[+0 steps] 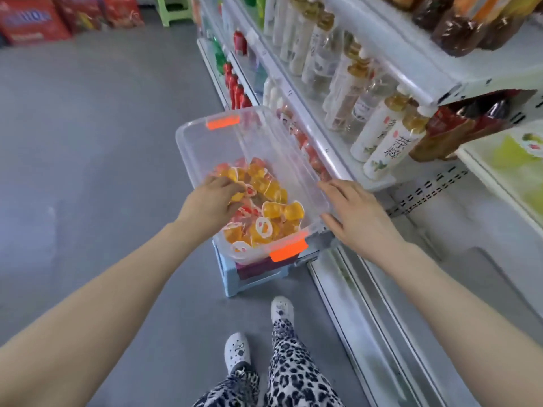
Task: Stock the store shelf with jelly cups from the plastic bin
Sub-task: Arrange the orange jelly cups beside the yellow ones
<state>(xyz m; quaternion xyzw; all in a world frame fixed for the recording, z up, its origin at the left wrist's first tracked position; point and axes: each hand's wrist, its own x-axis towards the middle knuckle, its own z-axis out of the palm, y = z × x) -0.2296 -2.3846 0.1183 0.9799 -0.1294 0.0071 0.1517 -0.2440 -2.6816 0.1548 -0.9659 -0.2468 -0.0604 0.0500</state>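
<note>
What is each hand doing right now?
Left hand: gripping jelly cups inside the plastic bin.
Right hand: open, fingers straight, against the bin's right rim.

Light was bright, flat, diffuse; barely any shadows on the floor point(88, 127). Faint sheen on the plastic bin point(202, 148) walls. Fisheye bowed the shelf point(458, 218) lines. Frame was soft throughout, bottles point(379, 133) and corners smeared.

**A shop aisle**

White metal shelving point(482, 79) runs along a grey floor point(88, 127), its tiers packed with rows of matching bottled drinks point(379, 136) behind clear front rails. Red-capped bottles point(238, 94) line a lower tier, and big red bags point(32, 22) of goods are stacked at the far end.
</note>
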